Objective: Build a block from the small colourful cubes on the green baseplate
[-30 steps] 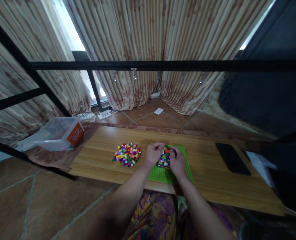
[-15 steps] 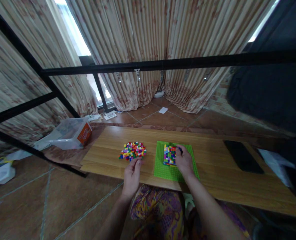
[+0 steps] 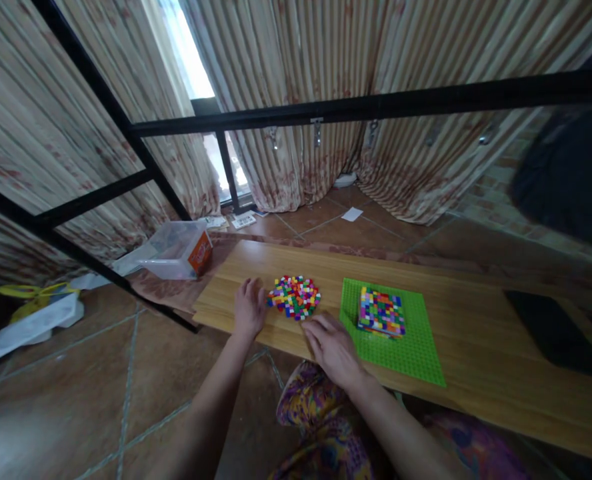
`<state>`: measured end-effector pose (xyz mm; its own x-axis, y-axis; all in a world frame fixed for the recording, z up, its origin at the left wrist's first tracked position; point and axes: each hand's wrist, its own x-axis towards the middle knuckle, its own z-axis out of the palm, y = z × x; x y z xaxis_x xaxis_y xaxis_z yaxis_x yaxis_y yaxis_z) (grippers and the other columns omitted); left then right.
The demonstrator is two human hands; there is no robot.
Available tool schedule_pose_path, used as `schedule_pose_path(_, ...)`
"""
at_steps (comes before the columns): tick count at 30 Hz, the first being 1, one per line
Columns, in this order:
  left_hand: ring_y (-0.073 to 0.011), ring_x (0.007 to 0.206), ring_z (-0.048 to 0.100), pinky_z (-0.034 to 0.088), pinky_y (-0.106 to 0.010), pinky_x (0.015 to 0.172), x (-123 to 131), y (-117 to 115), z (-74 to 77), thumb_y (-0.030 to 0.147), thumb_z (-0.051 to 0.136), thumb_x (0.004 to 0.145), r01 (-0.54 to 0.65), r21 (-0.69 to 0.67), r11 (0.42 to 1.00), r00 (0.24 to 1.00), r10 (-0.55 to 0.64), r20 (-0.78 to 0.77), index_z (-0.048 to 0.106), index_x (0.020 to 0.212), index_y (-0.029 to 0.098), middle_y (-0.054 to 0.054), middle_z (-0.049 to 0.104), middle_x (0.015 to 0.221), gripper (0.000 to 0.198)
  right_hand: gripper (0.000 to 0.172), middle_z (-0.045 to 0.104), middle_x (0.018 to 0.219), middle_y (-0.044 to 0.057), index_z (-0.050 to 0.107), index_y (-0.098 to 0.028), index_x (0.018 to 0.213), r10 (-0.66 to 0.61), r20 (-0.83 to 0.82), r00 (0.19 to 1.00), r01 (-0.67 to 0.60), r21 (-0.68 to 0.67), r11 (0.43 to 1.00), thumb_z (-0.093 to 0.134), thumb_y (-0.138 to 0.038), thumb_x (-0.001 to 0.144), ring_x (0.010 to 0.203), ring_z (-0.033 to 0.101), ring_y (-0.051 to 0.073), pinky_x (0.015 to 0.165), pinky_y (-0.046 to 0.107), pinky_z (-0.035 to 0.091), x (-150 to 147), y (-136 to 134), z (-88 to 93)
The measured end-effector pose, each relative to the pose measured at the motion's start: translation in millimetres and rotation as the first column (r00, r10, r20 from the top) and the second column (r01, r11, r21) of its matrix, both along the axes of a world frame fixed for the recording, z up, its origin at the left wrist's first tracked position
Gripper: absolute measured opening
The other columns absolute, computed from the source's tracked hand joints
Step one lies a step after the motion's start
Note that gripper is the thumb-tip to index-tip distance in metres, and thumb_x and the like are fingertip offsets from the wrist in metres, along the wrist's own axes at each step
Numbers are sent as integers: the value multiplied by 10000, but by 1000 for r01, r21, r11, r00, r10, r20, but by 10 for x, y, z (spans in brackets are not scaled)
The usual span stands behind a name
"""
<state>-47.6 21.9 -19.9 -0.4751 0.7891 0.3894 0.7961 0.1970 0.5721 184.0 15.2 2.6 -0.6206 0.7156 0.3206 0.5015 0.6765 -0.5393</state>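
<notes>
A loose pile of small multicoloured building bricks [image 3: 295,298] lies on the wooden table. At its left edge is my left hand [image 3: 249,308], fingers curved and apart, nothing visible in them. My right hand [image 3: 332,347] reaches to the pile's near right edge with fingers stretched and the thumb apart; whether its fingertips touch a brick is too small to tell. To its right, a green studded baseplate [image 3: 421,347] carries a square, layered block of multicoloured bricks [image 3: 381,311]. Neither hand touches that block.
The wooden table [image 3: 276,257] is long and narrow. A dark flat phone-like slab [image 3: 559,333] lies at its right. A clear plastic box with an orange label [image 3: 176,250] stands beyond the left end. Black metal rails [image 3: 346,110] cross in front of the curtains [image 3: 296,60].
My right hand has left the brick block and moved left to the pile. My left hand has shifted to the pile's left side and its fingers have spread. The view has turned left.
</notes>
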Motion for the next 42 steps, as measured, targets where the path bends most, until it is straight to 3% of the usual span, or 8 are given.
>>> schedule_pose_path(9,-202,1241,493,361,-389,1074,74,403,41,374,350,958,345,-101,933,935,-351,-53,566,1238,191,-99,578,1299,398,204,603,963,67,623,-232,986,-167,136,976,173,-29,985,426,-226,932,953,555,227,873,338,423,-254,118,-125)
schedule_pose_path(18,-203,1160,547,390,-384,1033,347,407,85,373,318,973,426,-61,903,901,-429,-60,615,1141,168,-92,650,1183,398,185,607,956,56,612,-219,925,-204,191,960,210,-13,978,429,-233,943,927,555,210,839,311,406,-275,133,-120)
schedule_pose_path(26,-210,1120,567,408,-383,1007,519,366,78,355,299,976,408,-45,912,907,-410,-97,585,1172,162,-95,651,1166,396,195,611,966,67,622,-218,943,-205,234,950,201,41,979,427,-226,945,960,544,222,860,323,399,-274,136,-128)
schedule_pose_path(31,-217,1036,597,438,-383,947,576,377,58,356,289,977,305,-5,952,949,-305,-79,607,1092,147,-115,675,1065,398,181,609,939,69,616,-208,905,-211,245,946,205,50,977,438,-207,933,942,537,229,839,325,401,-280,130,-109)
schedule_pose_path(42,-229,1058,584,434,-389,955,666,283,50,400,247,975,136,125,983,983,-149,104,602,1127,131,-131,663,1099,471,89,590,924,58,599,-195,904,-302,61,951,308,-116,944,520,-182,864,920,545,218,850,324,422,-213,124,-136)
